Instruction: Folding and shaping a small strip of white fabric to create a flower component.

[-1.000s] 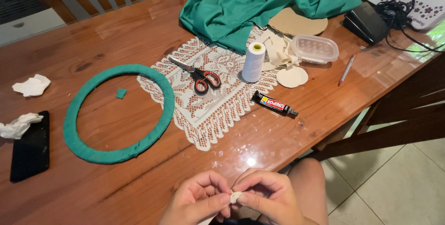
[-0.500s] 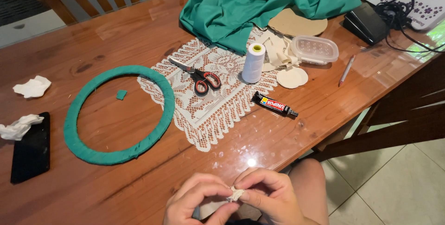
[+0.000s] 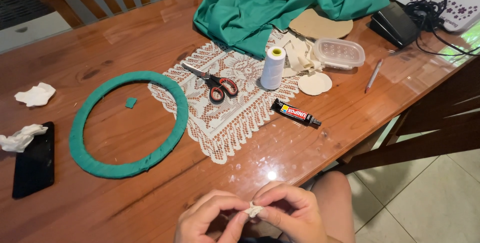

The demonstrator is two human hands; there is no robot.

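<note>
Two hands meet at the near edge of the wooden table (image 3: 115, 38): the left hand (image 3: 207, 220) and right hand (image 3: 290, 213) both pinch one small cream fabric scrap (image 3: 254, 209), crumpled and pale, between curled fingertips. Beyond them on the table lie one green fabric-wrapped ring (image 3: 127, 123), one pair of scissors (image 3: 212, 82), one thread spool (image 3: 273, 68), one glue tube (image 3: 296, 112).

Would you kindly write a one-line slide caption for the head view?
Both hands, left hand and right hand, pinch a small cream scrap at the table edge near a green fabric-wrapped ring.
</note>
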